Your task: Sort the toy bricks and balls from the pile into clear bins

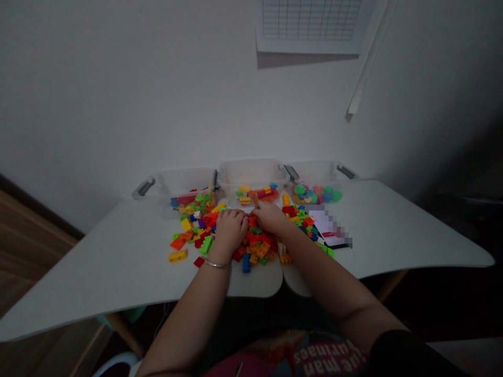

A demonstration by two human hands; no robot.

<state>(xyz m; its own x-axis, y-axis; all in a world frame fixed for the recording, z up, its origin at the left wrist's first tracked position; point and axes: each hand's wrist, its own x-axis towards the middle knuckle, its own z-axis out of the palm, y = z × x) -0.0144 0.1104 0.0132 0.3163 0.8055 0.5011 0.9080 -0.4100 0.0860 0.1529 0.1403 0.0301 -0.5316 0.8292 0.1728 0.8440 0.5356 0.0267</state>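
Note:
A heap of mixed plastic building bricks [259,245] in red, orange, yellow, green and blue lies in front of me. Over its far side, my left hand [231,229] curls its fingers down, a bangle on the wrist. Close beside it, my right hand [269,215] has bent fingers pressed together, its fingertips almost meeting the left ones. Whatever the two hands hold between them is too small and dark to name. A blue brick [246,263] stands at the near edge of the heap, and a yellow brick [178,256] lies off to the left.
Behind the heap, a left clear bin [186,180], a middle clear bin [253,170] and a right clear bin [314,170] hold coloured pieces. A tablet or phone [324,225] lies to the right. Two white tabletops [129,262] meet at a rounded seam. A printed grid sheet [310,23] hangs above.

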